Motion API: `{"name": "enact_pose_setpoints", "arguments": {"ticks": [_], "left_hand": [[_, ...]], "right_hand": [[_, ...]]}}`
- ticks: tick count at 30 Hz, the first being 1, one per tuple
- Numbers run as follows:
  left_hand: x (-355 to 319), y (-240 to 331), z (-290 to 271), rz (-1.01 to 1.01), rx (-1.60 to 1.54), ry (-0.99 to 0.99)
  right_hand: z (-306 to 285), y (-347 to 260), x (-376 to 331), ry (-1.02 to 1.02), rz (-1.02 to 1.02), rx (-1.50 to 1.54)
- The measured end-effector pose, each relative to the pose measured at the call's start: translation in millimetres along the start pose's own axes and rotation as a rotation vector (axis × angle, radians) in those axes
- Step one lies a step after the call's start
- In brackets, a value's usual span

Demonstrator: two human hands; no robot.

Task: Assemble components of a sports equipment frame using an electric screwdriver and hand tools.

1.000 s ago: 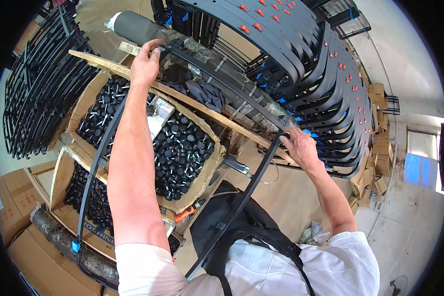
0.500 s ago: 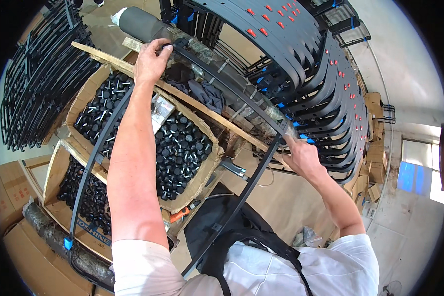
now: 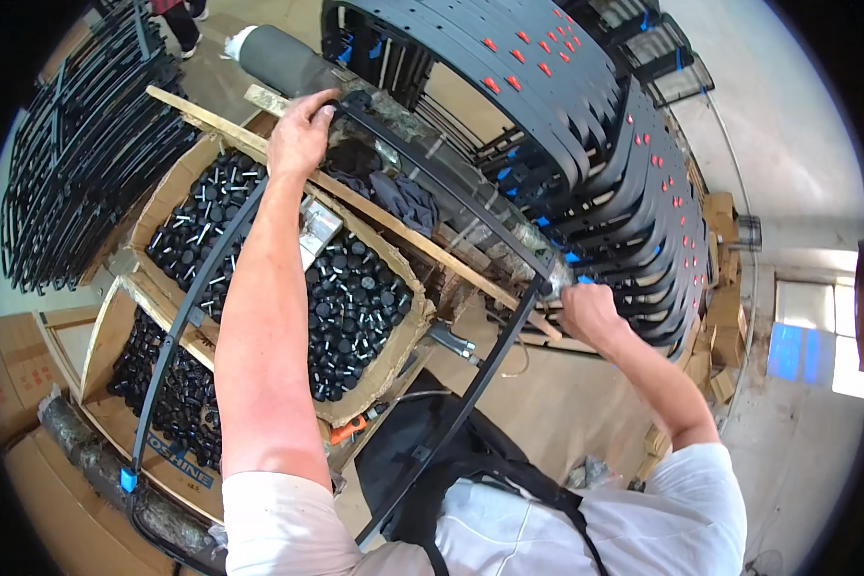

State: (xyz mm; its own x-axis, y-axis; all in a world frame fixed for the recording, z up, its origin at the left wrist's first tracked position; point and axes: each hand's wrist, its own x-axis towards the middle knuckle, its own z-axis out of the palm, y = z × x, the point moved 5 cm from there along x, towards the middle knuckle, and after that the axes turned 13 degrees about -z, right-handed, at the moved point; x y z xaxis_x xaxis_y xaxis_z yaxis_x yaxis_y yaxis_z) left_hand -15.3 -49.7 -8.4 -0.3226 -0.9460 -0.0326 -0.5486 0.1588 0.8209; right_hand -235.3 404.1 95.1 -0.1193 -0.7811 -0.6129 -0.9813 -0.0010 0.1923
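Note:
A black tubular metal frame point(image 3: 463, 197) lies across padded bars in front of me, its side bar running back toward my body. My left hand point(image 3: 300, 136) is closed round its far left corner, thumb and fingers on the tube. Just beside the right corner is my right hand point(image 3: 593, 315), curled into a fist and slightly apart from the tube; whatever its fingers hold is hidden. Under my left forearm, cardboard boxes point(image 3: 415, 312) hold many black round-headed feet with metal studs point(image 3: 355, 298). A blue clip point(image 3: 130, 479) sits on the frame's left bar.
Stacked black frames with red clips point(image 3: 538, 67) stand at the far right, more frames point(image 3: 77, 163) at the left. A wooden strip point(image 3: 422, 235) crosses the boxes. A power tool point(image 3: 453, 342) and an orange-handled tool point(image 3: 350, 427) lie near the boxes. Another person's legs point(image 3: 184, 27) show far left.
My right hand has drawn slightly back from the frame's right corner and its fingers have curled in. My left hand keeps its hold. Another person's legs have come further into view.

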Motion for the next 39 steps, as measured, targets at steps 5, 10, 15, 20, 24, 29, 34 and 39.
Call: {"name": "enact_pose_setpoints", "arguments": {"ticks": [5,10,15,20,24,29,34,39], "left_hand": [[2,1,10,-0.113,-0.124,-0.069],[-4,13,-5,-0.130,-0.049,-0.098],[-10,32,9,-0.123,0.158,-0.060],[4,18,-32,-0.097,0.374,0.009],[6,-35,-133,-0.341,0.168,0.623],[5,31,-51,0.173,0.307,0.393],[2,44,-29,0.225,0.575,0.180],[-10,-51,-143,-0.187,0.439,0.604]], "right_hand": [[27,13,2,-0.291,-0.070,-0.111],[-11,4,9,0.107,-0.047,0.046],[1,-2,20,0.257,-0.018,0.065],[3,-5,25,0.227,0.013,0.077],[5,-1,21,0.281,0.041,0.099],[3,-6,27,0.284,0.026,0.147],[5,0,23,0.302,0.076,0.107],[3,-3,28,0.392,-0.060,-0.038]]}}
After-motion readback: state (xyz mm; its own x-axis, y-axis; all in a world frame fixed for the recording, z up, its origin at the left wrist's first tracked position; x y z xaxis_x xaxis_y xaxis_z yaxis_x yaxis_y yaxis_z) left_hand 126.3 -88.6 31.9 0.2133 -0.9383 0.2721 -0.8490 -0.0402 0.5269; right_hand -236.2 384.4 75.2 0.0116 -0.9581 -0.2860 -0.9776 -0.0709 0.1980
